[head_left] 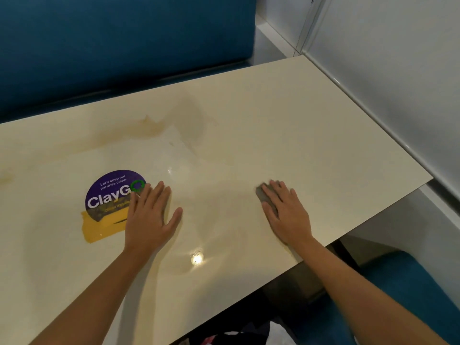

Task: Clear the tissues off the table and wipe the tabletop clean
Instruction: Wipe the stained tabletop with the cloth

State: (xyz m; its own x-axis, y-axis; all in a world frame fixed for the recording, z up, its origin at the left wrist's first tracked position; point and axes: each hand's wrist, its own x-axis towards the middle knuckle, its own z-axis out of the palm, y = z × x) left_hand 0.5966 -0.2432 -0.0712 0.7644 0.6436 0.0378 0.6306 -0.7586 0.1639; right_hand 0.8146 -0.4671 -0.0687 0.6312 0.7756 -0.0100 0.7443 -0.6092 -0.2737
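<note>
A person is pressing a grey wipe [264, 196] flat against a cream counter [249, 115] with the right hand [286, 212]. The fingers [278, 192] are lying straight and spread on top of the wipe rather than curling round it. The wipe is sitting toward the counter's right side, near the person's edge. Only a strip is showing along the thumb side of the hand, its long axis running away from the person and leaning slightly left; the rest is hidden beneath the palm.

The left hand [149, 215] is resting palm-down, well apart from the right, fingers extended and holding nothing. It is overlapping the edge of a round purple "ClayGo" sticker [109, 190] and a yellow patch [99, 230] beneath it.

A brownish smear [149, 127] is arcing across the far left of the counter, and a ceiling light is glaring [197, 258] off the glossy top between the forearms. A blue bench back [124, 46] is running along the far side, a white wall [385, 70] is meeting the counter on the right, and a blue seat [398, 282] is showing below the near edge.
</note>
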